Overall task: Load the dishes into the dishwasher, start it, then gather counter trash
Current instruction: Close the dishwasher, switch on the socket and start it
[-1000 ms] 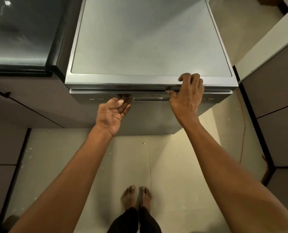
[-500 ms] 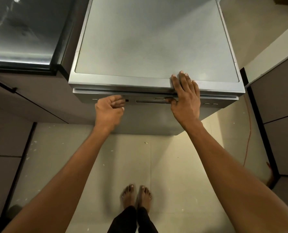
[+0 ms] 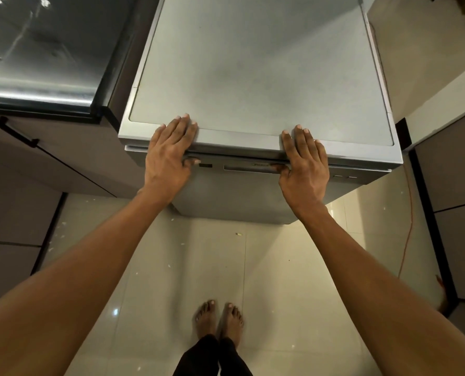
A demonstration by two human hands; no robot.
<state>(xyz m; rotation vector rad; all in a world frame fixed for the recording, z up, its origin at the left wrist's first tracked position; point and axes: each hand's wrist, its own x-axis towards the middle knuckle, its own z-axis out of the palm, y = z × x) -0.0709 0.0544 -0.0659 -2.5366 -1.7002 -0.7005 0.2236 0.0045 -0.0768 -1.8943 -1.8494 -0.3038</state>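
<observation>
The dishwasher [image 3: 255, 77] lies directly beneath both hands, its door shut. The left hand [image 3: 169, 153] and right hand [image 3: 304, 164] are laid flat over its front top edge, fingers straight, thumbs tucked against the control strip [image 3: 253, 168] below. Starting is judged under way; a button press is called for next.

The left hand [image 3: 169, 156] now lies flat on the dishwasher [image 3: 253, 77] top.

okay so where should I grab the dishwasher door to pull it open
Probably the recessed handle in the control strip at the top of the door. Come from the front, fingers hooked up under the lip. The door face below looks flat and smooth, offering no other grip.
</observation>
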